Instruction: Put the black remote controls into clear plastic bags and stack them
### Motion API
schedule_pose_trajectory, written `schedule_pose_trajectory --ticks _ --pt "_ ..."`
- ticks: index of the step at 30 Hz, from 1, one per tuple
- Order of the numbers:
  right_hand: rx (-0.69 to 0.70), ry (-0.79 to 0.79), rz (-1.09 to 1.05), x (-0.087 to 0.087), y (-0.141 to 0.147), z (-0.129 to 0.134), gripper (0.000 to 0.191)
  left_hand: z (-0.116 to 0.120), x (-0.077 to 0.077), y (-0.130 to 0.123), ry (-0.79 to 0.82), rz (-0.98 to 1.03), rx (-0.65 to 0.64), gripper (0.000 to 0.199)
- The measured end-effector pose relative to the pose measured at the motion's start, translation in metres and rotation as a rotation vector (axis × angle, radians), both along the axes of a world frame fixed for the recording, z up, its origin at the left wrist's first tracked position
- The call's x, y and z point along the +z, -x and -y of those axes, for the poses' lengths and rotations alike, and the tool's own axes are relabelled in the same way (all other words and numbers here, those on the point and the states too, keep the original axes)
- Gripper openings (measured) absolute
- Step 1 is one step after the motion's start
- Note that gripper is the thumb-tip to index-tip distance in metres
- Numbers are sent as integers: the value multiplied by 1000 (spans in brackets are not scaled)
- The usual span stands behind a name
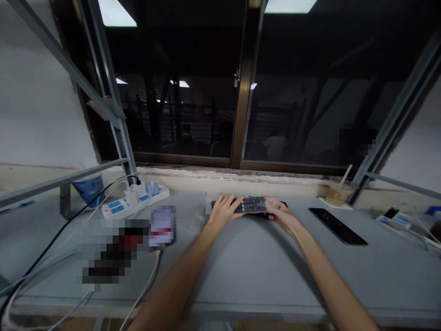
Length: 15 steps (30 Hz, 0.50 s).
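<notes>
Near the back of the grey table, a black remote control [253,204] with rows of buttons lies crosswise between my hands. Clear plastic film seems to cover part of it, mostly toward the right end. My left hand [224,209] is closed over its left part, fingers on top and thumb along the near side. At the other end, my right hand [281,215] grips the remote and the crinkled film, with some fingers hidden. Another dark, flat item [265,215] shows just under and behind the remote; its kind cannot be made out.
A black phone [338,226] lies to the right, before a drink cup [338,192] with a straw. On the left are a white power strip [136,202], a blue container [88,189], cables and a blurred phone [161,227]. Metal frame bars flank the window.
</notes>
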State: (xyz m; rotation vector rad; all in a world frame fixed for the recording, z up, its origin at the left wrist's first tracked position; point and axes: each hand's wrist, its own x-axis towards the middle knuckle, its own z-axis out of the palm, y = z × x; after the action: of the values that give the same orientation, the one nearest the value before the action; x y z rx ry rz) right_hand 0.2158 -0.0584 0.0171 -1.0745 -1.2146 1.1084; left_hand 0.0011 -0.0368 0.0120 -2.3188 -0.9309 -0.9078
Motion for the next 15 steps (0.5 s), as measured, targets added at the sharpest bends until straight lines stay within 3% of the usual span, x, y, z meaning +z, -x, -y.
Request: schedule_pose_trajectory --ticks 8,15 --pt "-109 -10 159 -4 -3 -2 41 2 1 -2 5 -25 26 45" --pt "48 -68 184 -2 3 3 29 7 -2 -9 49 -31 -18 47"
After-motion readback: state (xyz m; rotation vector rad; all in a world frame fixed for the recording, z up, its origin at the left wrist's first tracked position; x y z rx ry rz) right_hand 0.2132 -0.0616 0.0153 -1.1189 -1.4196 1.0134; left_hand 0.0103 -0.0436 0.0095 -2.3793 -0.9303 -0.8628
